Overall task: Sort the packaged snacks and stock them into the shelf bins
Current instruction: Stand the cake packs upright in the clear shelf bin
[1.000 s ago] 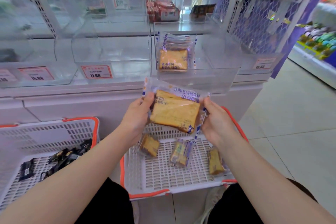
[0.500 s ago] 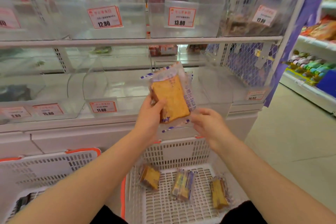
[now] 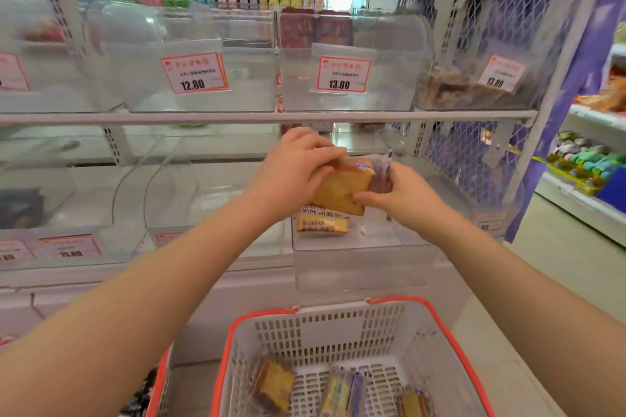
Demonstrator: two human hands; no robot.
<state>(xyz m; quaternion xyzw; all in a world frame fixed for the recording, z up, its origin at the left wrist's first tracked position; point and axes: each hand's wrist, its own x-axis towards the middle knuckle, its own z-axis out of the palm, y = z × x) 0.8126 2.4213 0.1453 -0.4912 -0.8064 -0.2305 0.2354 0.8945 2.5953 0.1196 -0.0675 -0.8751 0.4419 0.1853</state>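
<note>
Both hands are raised together at the mouth of a clear shelf bin, and the step in hand looks like placing one packaged snack into it. Starting on the left, the left hand [image 3: 294,166] lies over the top of the bread packet [image 3: 342,189], its fingers curled across the wrapper's upper edge so that it grips the pack from above. The packet itself, a golden slice in clear film with blue print, sits tilted between the two hands, just over the clear bin [image 3: 359,244] on the lower shelf. Below it, inside the bin, stocked packets [image 3: 321,222] of the same kind already stand against the front wall, so this appears to be the right compartment. To the right, the right hand [image 3: 403,195] pinches the packet's right side, thumb against the lower corner; its other fingers are hidden behind the wrapper. The next move would call for lowering the packet behind or beside the ones already there, then loosening both grips without tipping the row forward. Further down and right of centre, the white basket [image 3: 338,318] with its orange rim holds remaining packets [image 3: 338,393], three at least, so a good part of the stocking is judged still to do
</note>
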